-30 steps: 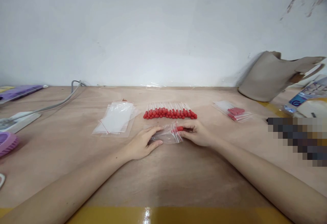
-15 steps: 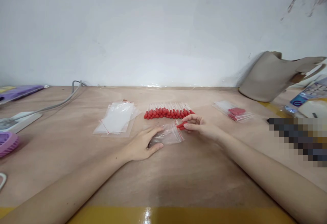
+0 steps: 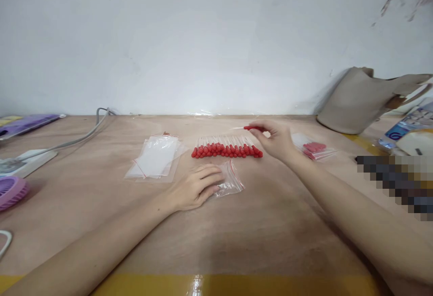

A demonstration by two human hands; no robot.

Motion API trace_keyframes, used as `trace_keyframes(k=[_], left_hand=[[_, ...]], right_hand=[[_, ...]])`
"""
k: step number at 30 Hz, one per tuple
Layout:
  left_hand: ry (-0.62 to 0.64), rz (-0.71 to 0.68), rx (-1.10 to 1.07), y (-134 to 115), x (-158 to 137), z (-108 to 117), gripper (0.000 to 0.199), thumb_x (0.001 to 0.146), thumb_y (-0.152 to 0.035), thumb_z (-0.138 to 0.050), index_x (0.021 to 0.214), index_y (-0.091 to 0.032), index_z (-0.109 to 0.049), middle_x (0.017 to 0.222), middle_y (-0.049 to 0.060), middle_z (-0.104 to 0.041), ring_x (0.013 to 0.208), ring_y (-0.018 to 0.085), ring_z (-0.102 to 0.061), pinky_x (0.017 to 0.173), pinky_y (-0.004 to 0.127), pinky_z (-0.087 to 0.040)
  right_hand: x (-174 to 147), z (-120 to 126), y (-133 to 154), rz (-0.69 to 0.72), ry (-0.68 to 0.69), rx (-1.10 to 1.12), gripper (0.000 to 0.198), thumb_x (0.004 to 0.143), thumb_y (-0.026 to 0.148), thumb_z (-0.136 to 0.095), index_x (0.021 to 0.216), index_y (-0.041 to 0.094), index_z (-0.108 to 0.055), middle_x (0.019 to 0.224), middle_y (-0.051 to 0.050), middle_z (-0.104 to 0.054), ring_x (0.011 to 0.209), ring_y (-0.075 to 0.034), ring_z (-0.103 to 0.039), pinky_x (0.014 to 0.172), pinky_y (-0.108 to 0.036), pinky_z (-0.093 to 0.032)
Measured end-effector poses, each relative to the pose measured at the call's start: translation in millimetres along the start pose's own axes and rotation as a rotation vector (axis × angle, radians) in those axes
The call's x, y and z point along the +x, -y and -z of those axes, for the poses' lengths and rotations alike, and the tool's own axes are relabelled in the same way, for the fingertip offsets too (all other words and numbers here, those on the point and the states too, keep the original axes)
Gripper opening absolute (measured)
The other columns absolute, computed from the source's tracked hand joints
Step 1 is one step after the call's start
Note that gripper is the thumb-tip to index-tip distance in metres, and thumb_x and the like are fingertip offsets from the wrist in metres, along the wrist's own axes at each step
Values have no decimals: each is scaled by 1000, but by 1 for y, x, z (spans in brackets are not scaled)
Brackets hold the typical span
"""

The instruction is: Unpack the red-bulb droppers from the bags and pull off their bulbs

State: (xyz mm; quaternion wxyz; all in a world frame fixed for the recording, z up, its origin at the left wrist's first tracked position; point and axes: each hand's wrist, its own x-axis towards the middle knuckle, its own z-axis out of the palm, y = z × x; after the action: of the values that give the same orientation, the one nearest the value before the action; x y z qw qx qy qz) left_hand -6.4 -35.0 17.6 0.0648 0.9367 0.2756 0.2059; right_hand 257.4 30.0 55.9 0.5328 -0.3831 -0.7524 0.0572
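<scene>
My left hand [image 3: 198, 185] lies on the table with its fingers curled over the left end of a small clear zip-lock bag [image 3: 232, 182]. The bag's red-striped mouth faces right, and the hand hides its other end. Raised beyond the bag, my right hand [image 3: 275, 140] pinches a thin red-ended stick [image 3: 249, 127] whose pale, slender end points left. Below and left of that hand lies a row of similar sticks [image 3: 223, 150], red ends toward me and pale stems toward the wall.
A stack of flat clear bags [image 3: 154, 156] lies on the left. Bags with red pieces inside [image 3: 314, 148] are on the right, near a beige bag [image 3: 352, 102] by the wall. A grey cable [image 3: 79, 136] and a pink fan-like object [image 3: 12, 192] are far left.
My right hand has moved from the zip-lock bag's mouth up toward the wall, and a red-ended stick shows in its fingers. My left hand stays at the bag, its fingers lying flatter over it.
</scene>
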Motion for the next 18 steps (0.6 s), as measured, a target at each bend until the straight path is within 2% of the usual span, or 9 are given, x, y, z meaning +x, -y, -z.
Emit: trace_keyframes(k=[3,6,8,10,13,17,18], left_hand=[[141,-46,-57,2,-1,0,40,90,-31,-40,130,-26,-40,140,4,-36,131,20,-29,108,41,-26],[222,1,-52,3,-3,0,43,91,-33,-38,133,-28,-35,143,4,-30,132,20,-25,109,44,-22],[229,28,-39,2,-3,0,42,91,-34,-37,133,-28,-37,143,4,-30,133,21,-25,109,45,-21],[212,49,-29,1,-4,-1,41,91,-34,-38,132,-28,-38,143,3,-30,133,21,-25,109,45,-21],[192,98,3,-1,-6,-3,41,91,-36,-37,131,-30,-39,142,3,-31,132,22,-25,109,45,-22],[168,188,36,-6,-7,-8,41,92,-39,-34,132,-30,-38,143,3,-31,133,23,-24,108,47,-22],[156,196,37,-7,-8,-9,42,92,-39,-35,132,-30,-37,143,4,-31,133,24,-24,108,48,-22]], right_hand=[[-2,-34,-10,222,91,-148,20,85,20,-47,93,19,-65,93,-6,-68,86,-17,-59,82,-35,-47],[-4,-57,-19,279,184,-231,27,87,16,-41,98,18,-65,99,-8,-66,90,-19,-57,81,-36,-47],[-6,-64,-20,283,264,-263,28,87,16,-40,100,18,-64,101,-9,-65,91,-19,-56,81,-35,-47],[-8,-65,-19,281,331,-275,27,88,20,-42,106,20,-62,103,-9,-64,93,-20,-56,83,-36,-46],[-13,-58,-8,264,340,-274,30,85,29,-50,113,20,-58,108,-9,-61,98,-22,-55,87,-39,-44],[-33,-42,19,224,291,-152,24,85,31,-49,101,20,-63,95,-9,-63,90,-20,-57,81,-36,-46],[-40,-39,27,229,314,-102,23,86,30,-48,100,21,-63,95,-8,-63,90,-19,-57,81,-34,-46]])
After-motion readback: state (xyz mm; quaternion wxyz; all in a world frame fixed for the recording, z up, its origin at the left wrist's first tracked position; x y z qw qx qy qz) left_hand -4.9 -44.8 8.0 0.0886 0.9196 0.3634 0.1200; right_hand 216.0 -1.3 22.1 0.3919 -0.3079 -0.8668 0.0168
